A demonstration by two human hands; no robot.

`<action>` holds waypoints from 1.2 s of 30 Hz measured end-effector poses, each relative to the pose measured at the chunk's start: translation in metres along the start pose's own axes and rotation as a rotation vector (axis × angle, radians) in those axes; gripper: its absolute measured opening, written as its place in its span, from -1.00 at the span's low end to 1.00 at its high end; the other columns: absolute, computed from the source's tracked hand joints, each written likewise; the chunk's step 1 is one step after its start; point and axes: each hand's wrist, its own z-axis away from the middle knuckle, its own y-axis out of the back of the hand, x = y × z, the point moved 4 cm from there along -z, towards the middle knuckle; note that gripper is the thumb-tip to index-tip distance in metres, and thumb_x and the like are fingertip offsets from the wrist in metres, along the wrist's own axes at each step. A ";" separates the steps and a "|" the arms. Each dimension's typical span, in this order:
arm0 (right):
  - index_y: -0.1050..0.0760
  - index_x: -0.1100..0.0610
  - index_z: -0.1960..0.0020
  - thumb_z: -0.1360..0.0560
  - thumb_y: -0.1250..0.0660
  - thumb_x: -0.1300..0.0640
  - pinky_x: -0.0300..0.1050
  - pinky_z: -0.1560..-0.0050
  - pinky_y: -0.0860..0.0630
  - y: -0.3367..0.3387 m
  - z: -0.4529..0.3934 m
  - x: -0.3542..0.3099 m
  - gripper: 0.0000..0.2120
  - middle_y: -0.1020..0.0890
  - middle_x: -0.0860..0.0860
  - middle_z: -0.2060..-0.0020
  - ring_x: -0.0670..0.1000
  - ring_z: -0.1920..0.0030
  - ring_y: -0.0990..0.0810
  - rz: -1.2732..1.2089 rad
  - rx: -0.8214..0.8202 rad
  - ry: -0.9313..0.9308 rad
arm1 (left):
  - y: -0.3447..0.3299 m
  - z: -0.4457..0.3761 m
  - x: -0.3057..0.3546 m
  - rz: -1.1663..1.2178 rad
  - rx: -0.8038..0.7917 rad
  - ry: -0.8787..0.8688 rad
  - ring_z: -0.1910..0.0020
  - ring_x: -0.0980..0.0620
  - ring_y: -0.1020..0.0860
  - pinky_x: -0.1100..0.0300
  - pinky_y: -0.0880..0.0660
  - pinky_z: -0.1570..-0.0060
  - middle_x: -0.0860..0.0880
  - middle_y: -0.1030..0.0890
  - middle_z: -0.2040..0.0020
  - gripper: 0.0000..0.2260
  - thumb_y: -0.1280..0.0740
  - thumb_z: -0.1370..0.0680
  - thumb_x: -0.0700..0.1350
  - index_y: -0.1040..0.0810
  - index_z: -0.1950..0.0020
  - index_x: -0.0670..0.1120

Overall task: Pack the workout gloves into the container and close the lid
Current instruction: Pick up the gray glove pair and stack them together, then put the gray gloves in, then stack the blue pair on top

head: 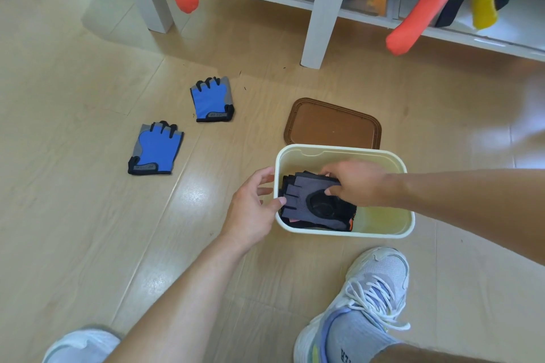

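A cream container [383, 219] stands open on the wooden floor. Grey and black workout gloves [309, 200] lie stacked in its left half. My right hand [356, 183] reaches in from the right and pinches the top grey glove with thumb and fingers. My left hand [253, 209] is at the container's left wall, thumb over the rim touching the glove's edge, fingers loosely curved outside. The brown lid [333, 124] lies flat on the floor just behind the container. Two blue gloves lie on the floor to the left, one nearer [156, 149] and one farther [212, 100].
White furniture legs [321, 9] and a low shelf stand behind the lid, with orange and yellow fabric pieces [427, 9] hanging from above. My shoes [365, 303] are on the floor below the container.
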 end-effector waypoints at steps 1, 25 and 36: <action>-0.43 -0.08 -0.41 -0.59 -0.31 -0.10 0.02 -0.09 -0.58 0.001 0.006 -0.005 -0.59 -0.61 -0.05 -0.24 0.11 -0.19 -0.61 0.101 0.099 0.017 | 0.000 0.000 0.000 0.001 -0.010 -0.001 -0.17 0.19 -0.54 0.33 -0.47 -0.09 0.22 -0.54 -0.21 -0.44 -0.46 -0.54 -0.20 -0.41 -0.47 0.15; -0.04 -0.08 -0.63 -0.59 -0.30 -0.07 0.03 -0.09 -0.55 -0.030 -0.008 -0.035 -0.29 -0.29 0.04 -0.39 0.12 -0.28 -0.42 0.480 -0.041 0.276 | 0.001 -0.004 -0.003 0.059 -0.052 0.025 -0.10 0.32 -0.53 0.57 -0.47 0.20 0.23 -0.57 -0.19 -0.42 -0.46 -0.54 -0.21 -0.43 -0.48 0.19; -0.56 -0.04 -0.23 -0.57 -0.32 0.09 -0.13 0.26 -0.55 0.016 0.020 -0.050 -0.76 -0.65 -0.14 -0.02 -0.01 0.12 -0.65 0.109 0.481 0.426 | 0.001 0.001 -0.008 0.138 -0.052 0.022 -0.09 0.23 -0.61 0.40 -0.53 0.06 0.27 -0.61 -0.13 -0.52 -0.50 -0.52 -0.10 -0.51 -0.40 0.19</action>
